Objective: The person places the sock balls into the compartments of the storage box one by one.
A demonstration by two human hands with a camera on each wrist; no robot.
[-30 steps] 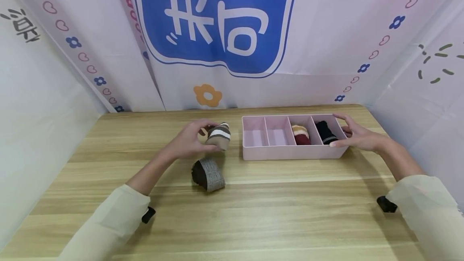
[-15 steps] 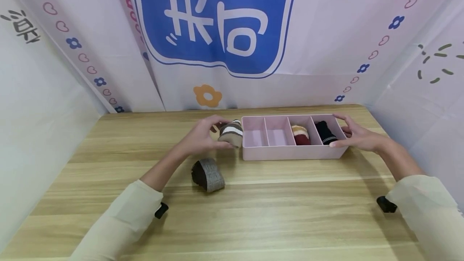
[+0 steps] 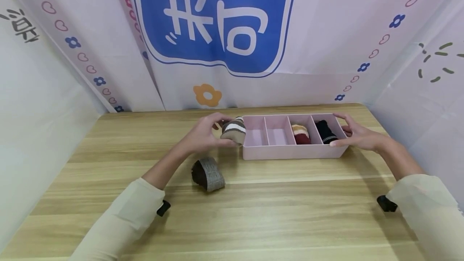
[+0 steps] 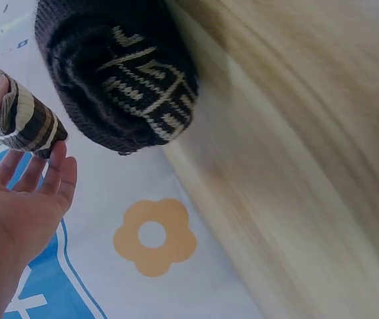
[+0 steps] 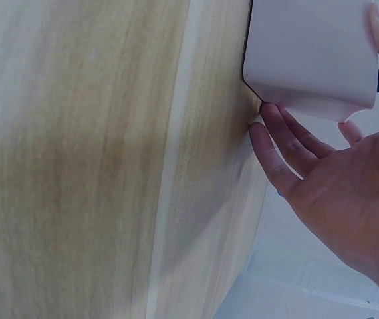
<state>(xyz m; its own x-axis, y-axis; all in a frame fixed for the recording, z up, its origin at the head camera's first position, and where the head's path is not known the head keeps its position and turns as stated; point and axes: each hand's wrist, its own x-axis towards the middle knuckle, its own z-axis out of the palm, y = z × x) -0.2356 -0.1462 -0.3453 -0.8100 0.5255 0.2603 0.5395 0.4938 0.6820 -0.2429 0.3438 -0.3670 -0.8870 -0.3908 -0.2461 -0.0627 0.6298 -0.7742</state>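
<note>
My left hand [image 3: 204,135] pinches a rolled striped sock [image 3: 233,133] between thumb and fingers, just at the left end of a pink divided storage box [image 3: 290,153]. In the left wrist view the same striped sock [image 4: 31,123] shows brown, cream and white bands. Around the box's right end, my right hand [image 3: 362,137] grips with the thumb at the front corner and fingers behind. The right wrist view shows that hand [image 5: 342,179] against the box's end wall [image 5: 312,53]. A rolled dark sock with a grey patterned cuff [image 3: 214,175] lies on the table below my left hand.
The box's two left compartments hold nothing. A red and cream rolled sock [image 3: 301,135] sits in the third, a black sock [image 3: 325,133] in the rightmost. A printed cloth [image 3: 311,88] hangs behind the wooden table [image 3: 275,212].
My left hand has carried the striped sock rightward to the box's left end, its motion small over the last half second. The right hand, the box and the dark sock have stayed in place.
</note>
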